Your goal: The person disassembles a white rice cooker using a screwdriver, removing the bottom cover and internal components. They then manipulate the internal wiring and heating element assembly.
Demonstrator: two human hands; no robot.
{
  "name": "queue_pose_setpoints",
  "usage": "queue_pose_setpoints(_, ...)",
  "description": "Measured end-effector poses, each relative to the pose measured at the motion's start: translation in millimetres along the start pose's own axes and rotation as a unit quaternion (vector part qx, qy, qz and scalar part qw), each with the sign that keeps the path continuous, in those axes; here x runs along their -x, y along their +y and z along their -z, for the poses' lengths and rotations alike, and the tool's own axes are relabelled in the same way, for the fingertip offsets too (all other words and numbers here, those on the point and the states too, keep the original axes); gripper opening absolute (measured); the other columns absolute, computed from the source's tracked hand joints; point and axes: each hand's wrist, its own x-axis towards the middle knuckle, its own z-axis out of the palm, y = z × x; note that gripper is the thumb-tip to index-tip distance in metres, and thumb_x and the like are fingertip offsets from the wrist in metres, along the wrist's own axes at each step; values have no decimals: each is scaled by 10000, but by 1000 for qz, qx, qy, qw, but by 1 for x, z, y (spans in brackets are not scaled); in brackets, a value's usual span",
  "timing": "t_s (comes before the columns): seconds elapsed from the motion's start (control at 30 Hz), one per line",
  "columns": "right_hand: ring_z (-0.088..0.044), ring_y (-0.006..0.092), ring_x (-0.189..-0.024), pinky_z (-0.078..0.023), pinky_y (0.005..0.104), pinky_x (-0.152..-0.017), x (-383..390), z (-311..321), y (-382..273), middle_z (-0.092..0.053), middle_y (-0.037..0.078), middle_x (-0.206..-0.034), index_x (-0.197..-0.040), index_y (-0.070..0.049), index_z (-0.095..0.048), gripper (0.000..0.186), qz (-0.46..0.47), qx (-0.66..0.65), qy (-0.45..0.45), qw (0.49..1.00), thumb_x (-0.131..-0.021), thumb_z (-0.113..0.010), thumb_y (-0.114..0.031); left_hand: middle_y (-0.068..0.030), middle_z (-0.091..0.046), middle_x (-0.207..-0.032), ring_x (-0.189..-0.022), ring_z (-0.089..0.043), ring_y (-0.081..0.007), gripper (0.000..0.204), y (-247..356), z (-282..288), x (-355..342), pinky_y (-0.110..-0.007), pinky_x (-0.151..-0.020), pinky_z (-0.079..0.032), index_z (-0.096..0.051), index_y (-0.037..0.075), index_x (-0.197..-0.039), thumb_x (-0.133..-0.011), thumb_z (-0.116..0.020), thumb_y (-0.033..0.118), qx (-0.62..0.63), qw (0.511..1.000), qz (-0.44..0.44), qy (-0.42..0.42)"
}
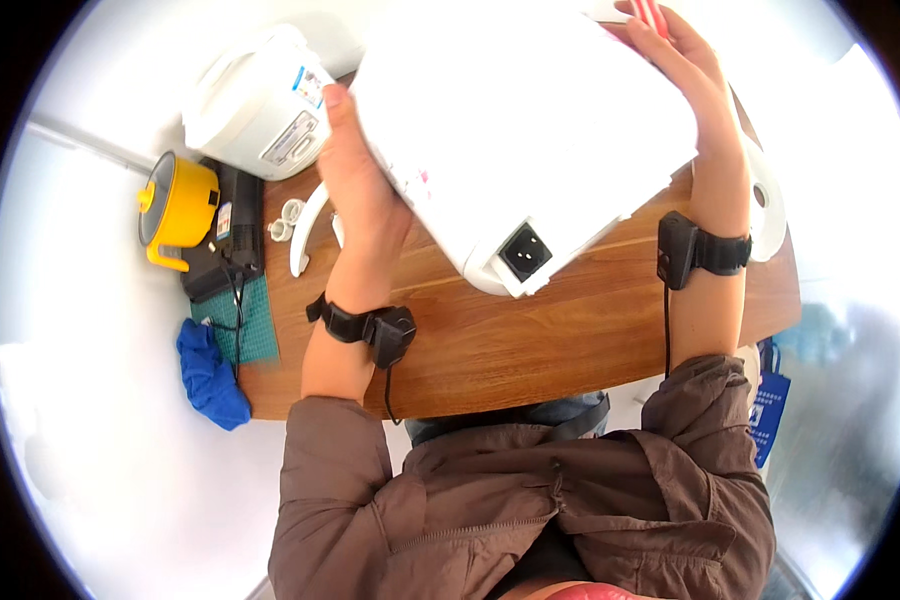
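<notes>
White appliance body: a bulky, glossy white housing with rounded corners and a faint pink print (540, 130) sits tilted between the two hands; whether its far end rests on the table is hidden.
Left hand: the left hand (360, 185) grips the housing's left side, thumb pointing up along the edge, the other fingers out of sight.
Right hand: the right hand (680, 50) is closed around a slim red-and-white stick-like piece (650, 15), beside the housing's far right edge; I cannot tell whether it also bears weight.
Power socket: a black three-pin inlet (525, 250), right of and nearer the body than the left hand, has no plug in it.
Loose parts: a curved white plastic strip (308, 235) and small white ring-shaped pieces (285, 222) lie just left of the left hand.
Beyond the wrists: a white lidded cooker (260, 110) stands left of the left hand, a yellow pot (185, 200) farther out; a flat white disc with a hole (770, 230) lies beside the right forearm.
Progress: the housing is in hand; judging by the detached-looking strip and bare inlet, handling seems midway, with those parts unattached.
</notes>
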Motion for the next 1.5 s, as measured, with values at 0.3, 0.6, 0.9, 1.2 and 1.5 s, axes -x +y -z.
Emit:
queue_pose_setpoints(0.3,-607,78,-742,-522,243,-641,7,-35,1,-615,3,-863,-1036,-22,-606,140,-66,-101,-2,993,-1043,-617,-161,-151,-706,-1167,-1008,-719,-221,617,-14,14,-3,-352,-874,-612,-583,-56,-1293,-1085,-466,513,73,990,123,8)
queue_pose_setpoints(0.6,-562,66,-716,-504,239,-631,8,-34,-2,-581,-13,-844,-978,-33,-594,138,-101,-76,-13,992,-1033,-628,-155,-172,-630,-1341,-1163,-665,-269,617,-45,32,-17,-391,-967,-584,-490,-22,-1437,-1107,-403,492,111,974,193,-41)
queue_pose_setpoints(0.9,-569,66,-727,-491,244,-629,-7,-30,17,-602,-10,-838,-1019,-26,-618,139,-90,-14,-5,996,-1027,-638,-164,-204,-674,-1273,-1074,-723,-277,669,-48,30,-14,-385,-870,-634,-491,-46,-1439,-1087,-437,520,65,967,247,9)
queue_pose_setpoints(1.2,-587,66,-757,-492,246,-635,-4,-35,20,-637,-4,-876,-1065,-10,-641,193,-76,5,-1,997,-1037,-643,-201,-186,-707,-1198,-1013,-745,-241,655,-54,42,-20,-331,-802,-650,-571,-24,-1362,-1071,-460,552,38,972,228,-26)
queue_pose_setpoints(1.5,-581,57,-818,-502,236,-694,-14,-30,57,-631,-20,-935,-1105,-7,-635,238,-43,-88,-56,994,-1046,-647,-237,-156,-718,-1182,-974,-753,-226,560,-50,46,-17,-332,-778,-661,-593,-9,-1333,-1095,-426,470,22,970,241,-27)
